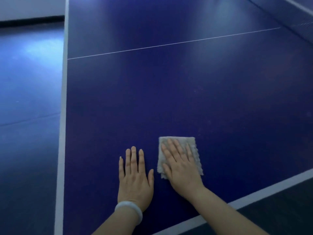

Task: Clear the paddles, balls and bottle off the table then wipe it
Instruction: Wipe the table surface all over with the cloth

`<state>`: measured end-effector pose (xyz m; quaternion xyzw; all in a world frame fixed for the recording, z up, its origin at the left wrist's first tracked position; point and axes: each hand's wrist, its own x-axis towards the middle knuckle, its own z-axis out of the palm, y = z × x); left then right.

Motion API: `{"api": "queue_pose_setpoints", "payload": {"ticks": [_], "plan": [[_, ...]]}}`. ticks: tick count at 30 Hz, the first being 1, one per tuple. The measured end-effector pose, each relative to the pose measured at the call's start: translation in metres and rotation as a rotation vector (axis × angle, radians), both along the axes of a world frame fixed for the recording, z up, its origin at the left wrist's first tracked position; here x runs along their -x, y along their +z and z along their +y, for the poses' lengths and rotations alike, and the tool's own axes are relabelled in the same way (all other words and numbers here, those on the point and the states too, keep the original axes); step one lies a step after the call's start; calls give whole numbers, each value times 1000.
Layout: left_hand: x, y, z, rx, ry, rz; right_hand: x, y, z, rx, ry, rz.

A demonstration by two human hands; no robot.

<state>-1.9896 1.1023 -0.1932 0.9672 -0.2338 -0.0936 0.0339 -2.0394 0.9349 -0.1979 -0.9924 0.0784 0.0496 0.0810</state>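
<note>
Head view: we see the right hand (182,167) pressed flat on the cloth (179,156), fingers spread to pin it for wiping, near the table (152,90) corner. The left hand (134,177) lies flat beside it, fingers slightly apart, likely bracing (bare table beneath). We count one cloth, two hands, no paddles, balls or bottle.

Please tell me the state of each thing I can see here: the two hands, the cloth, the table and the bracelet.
left hand: flat on the table, fingers spread, holding nothing
right hand: flat, pressing on the cloth
cloth: folded, lying flat under the right hand
table: bare in view except for hands and cloth
bracelet: worn on the left wrist
</note>
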Motion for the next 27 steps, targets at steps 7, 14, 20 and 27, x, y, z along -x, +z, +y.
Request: {"api": "queue_pose_setpoints", "payload": {"ticks": [7, 14, 20, 27], "plan": [[1, 0, -2, 6, 7, -22, -28, 8, -149, -20, -499, 129], [0, -1, -4, -8, 3, -16, -48, 3, -43, -12, -496, 53], [2, -2, -2, -14, 1, -21, -59, 1, -55, 6, 42, 24], [0, -3, -3, -13, 23, -5, 16, 9, -149, -16, -854, 138]]}}
